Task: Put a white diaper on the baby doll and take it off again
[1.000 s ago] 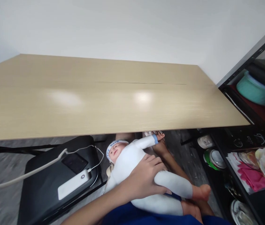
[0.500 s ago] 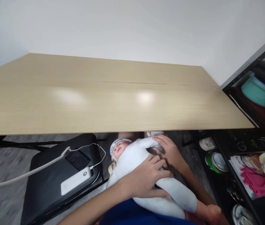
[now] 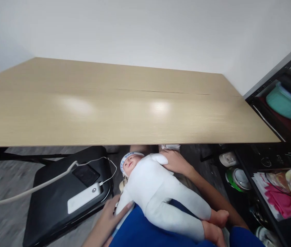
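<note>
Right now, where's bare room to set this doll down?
The wooden tabletop beyond the doll is bare from the wall to the shelf unit. The black chair holds a power bank, phone and cable; that unit is crowded.

Doll's cap (image 3: 125,160): blue lettering across the white band, too blurred to make out.
Readable text elsewhere: none, no brand, number or sign comes through clearly.

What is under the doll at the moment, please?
The doll lies across a blue-clad lap, the left hand at its near side, the right hand on its arm. Whatever is beneath its head and back is covered.
</note>
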Tool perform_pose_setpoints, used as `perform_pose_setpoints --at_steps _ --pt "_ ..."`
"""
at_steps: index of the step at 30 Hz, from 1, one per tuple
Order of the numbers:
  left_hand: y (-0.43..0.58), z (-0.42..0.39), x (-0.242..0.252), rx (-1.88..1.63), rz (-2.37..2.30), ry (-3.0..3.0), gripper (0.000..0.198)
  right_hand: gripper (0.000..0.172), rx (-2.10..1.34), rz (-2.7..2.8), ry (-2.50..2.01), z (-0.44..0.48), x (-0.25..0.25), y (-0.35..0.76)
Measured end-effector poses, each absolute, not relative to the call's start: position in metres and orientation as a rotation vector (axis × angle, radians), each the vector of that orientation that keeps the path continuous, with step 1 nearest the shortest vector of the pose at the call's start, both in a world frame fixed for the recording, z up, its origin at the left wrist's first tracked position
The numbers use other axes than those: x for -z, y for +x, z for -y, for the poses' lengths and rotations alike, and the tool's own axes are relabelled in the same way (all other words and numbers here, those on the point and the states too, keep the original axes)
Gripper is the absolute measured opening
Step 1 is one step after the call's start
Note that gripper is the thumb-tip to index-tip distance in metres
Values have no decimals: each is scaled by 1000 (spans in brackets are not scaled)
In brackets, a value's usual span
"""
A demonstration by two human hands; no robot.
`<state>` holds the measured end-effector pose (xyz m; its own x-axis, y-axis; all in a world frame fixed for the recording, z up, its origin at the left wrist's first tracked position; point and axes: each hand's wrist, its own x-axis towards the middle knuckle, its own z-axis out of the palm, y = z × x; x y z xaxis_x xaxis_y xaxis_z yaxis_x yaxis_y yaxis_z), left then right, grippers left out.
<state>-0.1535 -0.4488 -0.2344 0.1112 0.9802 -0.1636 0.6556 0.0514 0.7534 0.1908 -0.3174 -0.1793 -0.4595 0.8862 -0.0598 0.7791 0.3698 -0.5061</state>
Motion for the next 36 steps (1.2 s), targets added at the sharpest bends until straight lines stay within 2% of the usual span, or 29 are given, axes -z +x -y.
perform_pose_setpoints --at_steps 4,10,13,17,22,28,36 --pt "-151 456 238 -677 -1514 1691 52 12 -640 2382 -1405 314 171 189" --pt "-167 467 222 -842 -1468 1753 46 31 -449 2266 -1085 330 129 209" --pt "-173 449 199 -802 -1434 1938 42 36 -414 2154 -1091 339 106 224" --pt "-164 387 151 -640 -1438 2161 42 32 -369 2039 -1336 333 88 245" --pt "-137 282 106 -486 -1457 2232 63 25 -225 2003 -1848 292 86 267" --pt "-102 176 96 -458 -1434 2271 59 29 -78 2003 -2063 235 100 289" --pt "-81 93 105 -497 -1579 2302 51 33 -64 1946 -2108 175 119 300"
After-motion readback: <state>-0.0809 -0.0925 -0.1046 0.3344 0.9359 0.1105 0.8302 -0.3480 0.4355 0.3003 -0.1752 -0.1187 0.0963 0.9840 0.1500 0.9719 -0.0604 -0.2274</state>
